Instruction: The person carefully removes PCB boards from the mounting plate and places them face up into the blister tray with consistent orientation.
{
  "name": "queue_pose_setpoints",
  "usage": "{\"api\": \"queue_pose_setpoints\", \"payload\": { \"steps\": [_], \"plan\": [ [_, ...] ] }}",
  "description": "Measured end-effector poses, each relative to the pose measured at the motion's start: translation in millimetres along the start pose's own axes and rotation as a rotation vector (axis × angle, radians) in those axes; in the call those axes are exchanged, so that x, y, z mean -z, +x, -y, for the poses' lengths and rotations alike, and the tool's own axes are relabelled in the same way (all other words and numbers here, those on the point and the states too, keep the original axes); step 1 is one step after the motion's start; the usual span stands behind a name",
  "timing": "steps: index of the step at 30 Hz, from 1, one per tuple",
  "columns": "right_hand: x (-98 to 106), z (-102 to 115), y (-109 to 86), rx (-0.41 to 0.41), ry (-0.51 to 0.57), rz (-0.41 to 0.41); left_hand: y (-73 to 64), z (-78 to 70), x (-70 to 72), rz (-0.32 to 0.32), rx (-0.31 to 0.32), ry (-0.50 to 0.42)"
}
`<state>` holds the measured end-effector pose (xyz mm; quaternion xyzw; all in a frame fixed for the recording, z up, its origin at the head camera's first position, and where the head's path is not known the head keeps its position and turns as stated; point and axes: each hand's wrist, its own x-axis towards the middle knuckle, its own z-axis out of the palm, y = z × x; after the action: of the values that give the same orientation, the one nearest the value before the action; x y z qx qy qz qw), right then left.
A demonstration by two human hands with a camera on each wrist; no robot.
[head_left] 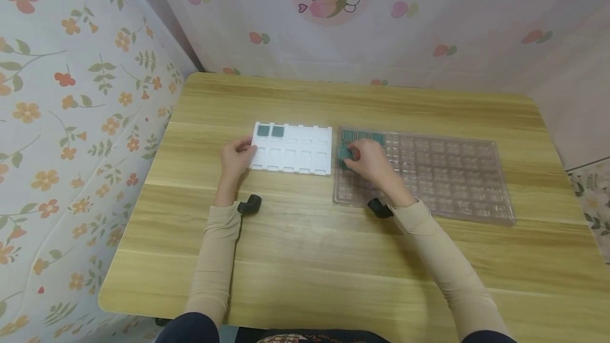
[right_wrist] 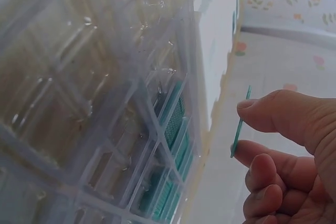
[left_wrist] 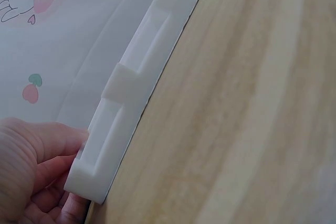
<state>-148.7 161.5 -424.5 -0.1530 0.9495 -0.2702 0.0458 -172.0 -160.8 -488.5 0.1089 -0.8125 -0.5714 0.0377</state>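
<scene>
My left hand [head_left: 235, 159] grips the left edge of a white plastic tray [head_left: 293, 171], its thumb and fingers pinching the tray's end in the left wrist view. Two square green chips [head_left: 278, 131] sit in the top-left pockets of that tray. Above the left end of a clear plastic blister tray [head_left: 457, 173], my right hand [head_left: 374, 163] pinches a thin green chip [right_wrist: 241, 124] by its edges between thumb and index finger. Seen edge-on in the right wrist view, that chip is lifted off the tray. Several more green chips [head_left: 348, 135] lie in the clear tray's top-left pockets.
Both trays lie side by side on a wood-grain table [head_left: 295, 258], a narrow gap between them. A patterned curtain [head_left: 310, 46] hangs along the table's back edge, and a floral curtain [head_left: 81, 147] at the left. Each wrist carries a black camera mount [head_left: 250, 205].
</scene>
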Motion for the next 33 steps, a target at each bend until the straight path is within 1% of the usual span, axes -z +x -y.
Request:
{"api": "queue_pose_setpoints", "payload": {
  "steps": [6,10,17,26,33],
  "plan": [
    [0,-2,-3.9,-0.005,0.0,0.008,-0.4,0.9,-0.1,0.004,0.01,0.001],
    [0,-4,-6.8,-0.008,0.005,0.009,-0.3,1.6,-0.4,0.0,-0.011,-0.005],
    [0,-11,-12.1,-0.037,0.019,0.023,0.6,3.2,-0.4,-0.001,-0.042,0.005],
    [2,-18,-15.2,-0.05,0.021,0.028,0.9,3.6,0.0,0.001,-0.047,-0.013],
    [2,-26,-17.0,-0.039,0.011,0.028,0.6,3.3,0.1,0.003,-0.048,0.0]
  ]
}}
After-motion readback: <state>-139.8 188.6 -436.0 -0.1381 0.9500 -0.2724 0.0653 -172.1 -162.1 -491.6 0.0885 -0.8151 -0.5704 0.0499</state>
